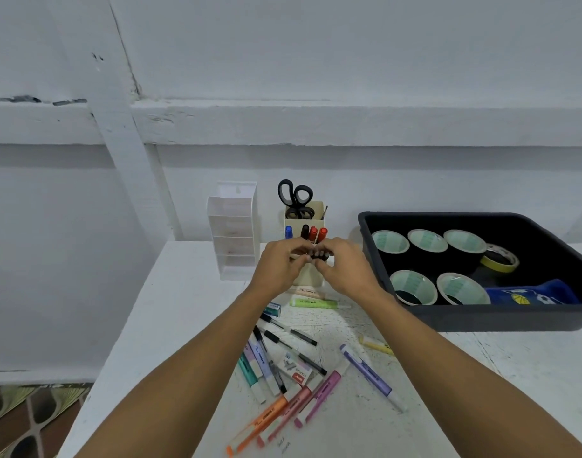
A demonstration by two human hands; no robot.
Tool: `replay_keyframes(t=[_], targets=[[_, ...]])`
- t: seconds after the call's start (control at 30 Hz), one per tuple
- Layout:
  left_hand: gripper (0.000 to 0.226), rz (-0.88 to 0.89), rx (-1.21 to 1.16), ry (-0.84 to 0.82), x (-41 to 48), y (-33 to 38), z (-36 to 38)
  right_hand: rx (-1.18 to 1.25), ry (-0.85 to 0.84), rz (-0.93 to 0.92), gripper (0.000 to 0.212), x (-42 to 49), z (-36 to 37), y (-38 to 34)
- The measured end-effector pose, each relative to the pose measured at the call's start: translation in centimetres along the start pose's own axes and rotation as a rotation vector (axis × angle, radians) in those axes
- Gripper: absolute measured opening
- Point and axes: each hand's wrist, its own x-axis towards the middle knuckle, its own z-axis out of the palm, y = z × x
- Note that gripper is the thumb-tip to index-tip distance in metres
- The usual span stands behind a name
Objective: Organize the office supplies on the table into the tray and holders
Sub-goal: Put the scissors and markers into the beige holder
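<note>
My left hand [278, 264] and my right hand [347, 267] meet just in front of the cream pen holder [305, 223]. Their fingertips are closed together on a small dark object [317, 256]; what it is I cannot tell. The holder has black scissors [294, 197] and blue, black and red markers [313, 233] standing in it. A black tray [481, 320] at the right holds several tape rolls [413, 287]. Loose highlighters [367, 371], pens [289, 332] and a staples box [296, 369] lie on the white table [170, 325] under my forearms.
A white tiered organizer [234, 233] stands left of the pen holder against the wall. A yellow tape roll [501, 259] and a blue cloth item [530, 294] lie in the tray. The table's left edge drops to a patterned floor [28, 421].
</note>
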Motion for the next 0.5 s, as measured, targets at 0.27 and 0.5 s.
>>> replay_keyframes(t=[0.27,0.5], targets=[[0.026,-0.049,-0.031,-0.015,-0.59,0.14,-0.7,0.029,0.02,-0.007,0.027,-0.49,0.42,-0.06],[0.012,-0.043,0.048,-0.047,-0.12,0.72,-0.74,0.055,0.05,-0.01,0.032,-1.02,0.25,0.04]])
